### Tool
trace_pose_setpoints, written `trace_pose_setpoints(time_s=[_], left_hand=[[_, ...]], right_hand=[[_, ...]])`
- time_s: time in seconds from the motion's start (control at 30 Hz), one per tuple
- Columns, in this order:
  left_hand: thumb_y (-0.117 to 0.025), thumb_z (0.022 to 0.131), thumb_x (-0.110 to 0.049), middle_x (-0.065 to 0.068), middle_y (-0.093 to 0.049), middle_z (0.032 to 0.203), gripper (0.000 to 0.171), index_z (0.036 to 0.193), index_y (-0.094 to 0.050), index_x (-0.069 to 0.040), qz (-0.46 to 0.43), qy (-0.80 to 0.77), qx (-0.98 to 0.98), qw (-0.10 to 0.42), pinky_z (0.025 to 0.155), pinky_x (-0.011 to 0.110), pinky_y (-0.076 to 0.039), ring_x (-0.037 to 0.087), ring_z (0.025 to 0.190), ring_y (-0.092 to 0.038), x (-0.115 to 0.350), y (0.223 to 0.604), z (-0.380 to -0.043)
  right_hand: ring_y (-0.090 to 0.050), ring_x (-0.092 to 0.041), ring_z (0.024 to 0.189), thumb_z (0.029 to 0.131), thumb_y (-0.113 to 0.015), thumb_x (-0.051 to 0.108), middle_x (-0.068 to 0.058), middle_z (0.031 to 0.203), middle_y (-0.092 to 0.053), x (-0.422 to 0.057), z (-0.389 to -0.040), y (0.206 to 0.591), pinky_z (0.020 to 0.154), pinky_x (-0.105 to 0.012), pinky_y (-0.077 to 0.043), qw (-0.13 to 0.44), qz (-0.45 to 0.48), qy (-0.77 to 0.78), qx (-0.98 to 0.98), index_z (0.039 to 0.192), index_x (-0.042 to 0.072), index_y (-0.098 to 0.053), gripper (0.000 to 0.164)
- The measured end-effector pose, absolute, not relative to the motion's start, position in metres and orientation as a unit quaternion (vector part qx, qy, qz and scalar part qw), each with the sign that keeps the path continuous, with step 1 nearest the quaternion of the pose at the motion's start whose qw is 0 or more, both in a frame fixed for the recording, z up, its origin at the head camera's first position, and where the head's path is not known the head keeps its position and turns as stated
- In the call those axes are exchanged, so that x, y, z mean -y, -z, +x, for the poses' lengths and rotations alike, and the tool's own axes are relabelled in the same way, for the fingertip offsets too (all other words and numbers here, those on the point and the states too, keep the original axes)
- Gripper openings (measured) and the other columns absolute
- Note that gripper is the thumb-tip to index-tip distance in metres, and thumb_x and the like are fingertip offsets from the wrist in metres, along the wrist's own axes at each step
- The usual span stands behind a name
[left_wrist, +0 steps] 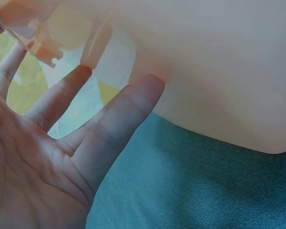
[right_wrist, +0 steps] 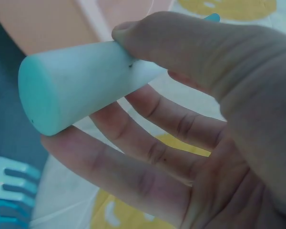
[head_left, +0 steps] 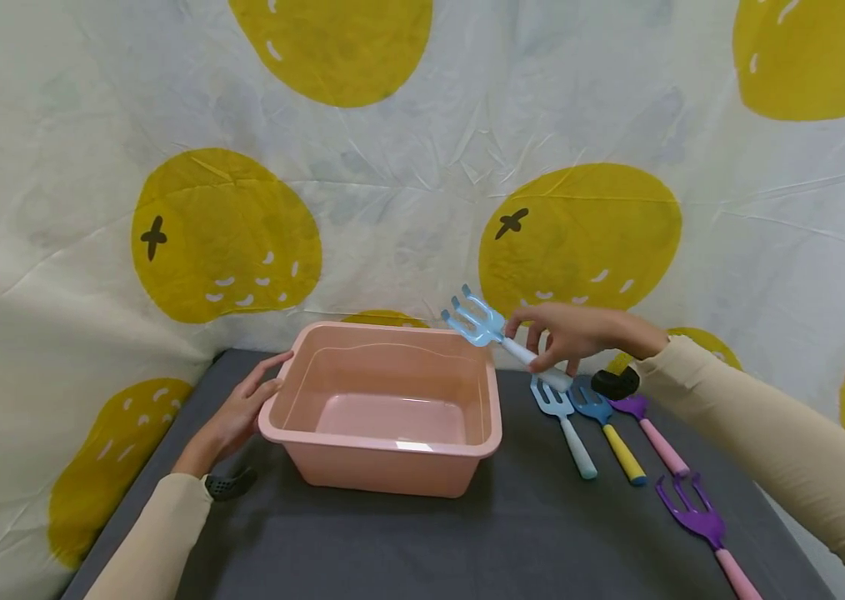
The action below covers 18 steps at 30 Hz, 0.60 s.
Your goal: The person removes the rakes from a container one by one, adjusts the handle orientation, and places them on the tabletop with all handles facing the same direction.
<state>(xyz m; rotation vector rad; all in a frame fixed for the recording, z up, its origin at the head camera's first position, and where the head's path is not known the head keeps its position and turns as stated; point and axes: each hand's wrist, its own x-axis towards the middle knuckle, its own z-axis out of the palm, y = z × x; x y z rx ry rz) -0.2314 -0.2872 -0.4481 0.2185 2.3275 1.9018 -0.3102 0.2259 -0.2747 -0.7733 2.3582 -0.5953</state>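
A pink plastic tub (head_left: 377, 471) stands upright on the dark-covered table. At its left end is my left hand (head_left: 237, 412); in the left wrist view its outstretched fingertips (left_wrist: 150, 88) touch the tub's outer wall under the rim. Above the table, just right of the tub, my right hand (head_left: 568, 329) pinches a light blue garden hand fork (head_left: 484, 323) by its pale handle. The fork's tines reach over the tub's back right corner. Seen by the right wrist, thumb and fingers hold the tapered handle (right_wrist: 81, 88) with its turquoise end facing the camera.
Right of the tub lie a light blue fork (head_left: 578, 448), a blue fork with a yellow handle (head_left: 622, 452) and a purple fork with a pink handle (head_left: 664, 446). Another purple fork (head_left: 702, 525) lies closer to the front. Behind hangs a patterned cloth (head_left: 407, 208).
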Motion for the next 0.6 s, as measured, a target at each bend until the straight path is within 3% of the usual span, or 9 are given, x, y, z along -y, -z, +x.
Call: trace_pose_setpoints(time_s=[0.17,0.33,0.6], left_hand=[[-0.049,0.109,-0.043,0.014,-0.018,0.168,0.06,0.163,-0.026,-0.031,0.07,-0.631,-0.77,0.066,0.092,0.051,-0.056,0.038,0.13,-0.05,0.286,0.448,-0.232],[-0.048,0.11,-0.04,0.018,-0.022,0.165,0.059,0.163,-0.026,-0.03,0.075,-0.634,-0.767,0.065,0.087,0.047,-0.058,0.03,0.119,-0.059,0.287,0.445,-0.23],[-0.046,0.111,-0.035,0.022,-0.024,0.163,0.058,0.163,-0.025,-0.025,0.088,-0.645,-0.756,0.067,0.081,0.042,-0.06,0.021,0.11,-0.064,0.286,0.444,-0.227]], right_hand=[[-0.07,-0.026,0.08,0.092,-0.079,0.022,-0.015,0.112,-0.063,-0.262,-0.295,0.288,0.062,-0.043,-0.06,0.284,-0.265,0.256,-0.885,0.14,0.013,-0.048,0.058],[-0.071,-0.028,0.074,0.093,-0.077,0.012,-0.016,0.101,-0.065,-0.299,-0.279,0.305,0.056,-0.045,-0.059,0.273,-0.265,0.305,-0.873,0.135,0.007,-0.049,0.051],[-0.066,-0.027,0.075,0.094,-0.076,0.015,-0.017,0.097,-0.06,-0.353,-0.249,0.33,0.054,-0.046,-0.059,0.243,-0.249,0.335,-0.876,0.136,0.005,-0.047,0.052]])
